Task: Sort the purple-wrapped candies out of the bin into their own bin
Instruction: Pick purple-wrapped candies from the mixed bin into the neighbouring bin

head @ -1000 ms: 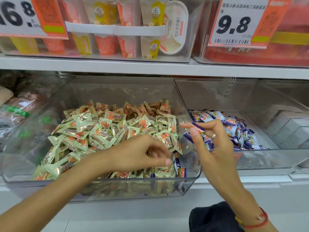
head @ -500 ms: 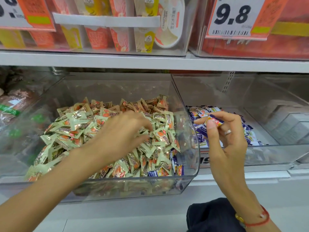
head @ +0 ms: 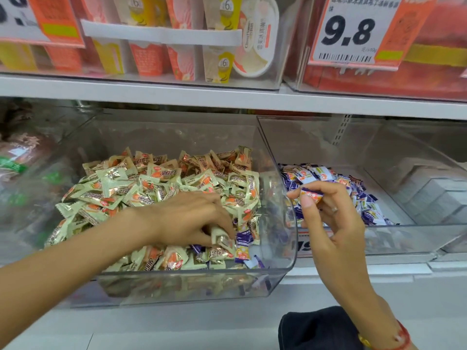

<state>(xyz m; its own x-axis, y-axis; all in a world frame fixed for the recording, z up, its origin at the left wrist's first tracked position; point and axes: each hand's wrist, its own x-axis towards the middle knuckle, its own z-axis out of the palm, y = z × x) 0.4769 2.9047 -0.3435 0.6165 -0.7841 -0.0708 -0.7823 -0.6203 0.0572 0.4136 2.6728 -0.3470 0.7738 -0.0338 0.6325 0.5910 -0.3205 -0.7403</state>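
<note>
Care suits this drop: right hand (head: 336, 223), its grip pinching a purple candy (head: 310, 195) over the divider, should clear into the purple bin (head: 417, 238) before releasing, while left hand (head: 192, 221), curled round gold wrappers, digs the mixed bin (head: 177, 286).

I'm reading "9.8" in big black digits over a barcode on the white-and-orange price tag (head: 353, 31) hanging on the upper right bin. A "6" is showing on the round badges of the cone packs (head: 223, 64) on the top shelf. Chinese print on the white tub lid (head: 257, 39) and candy wrappers is staying illegible.
</note>
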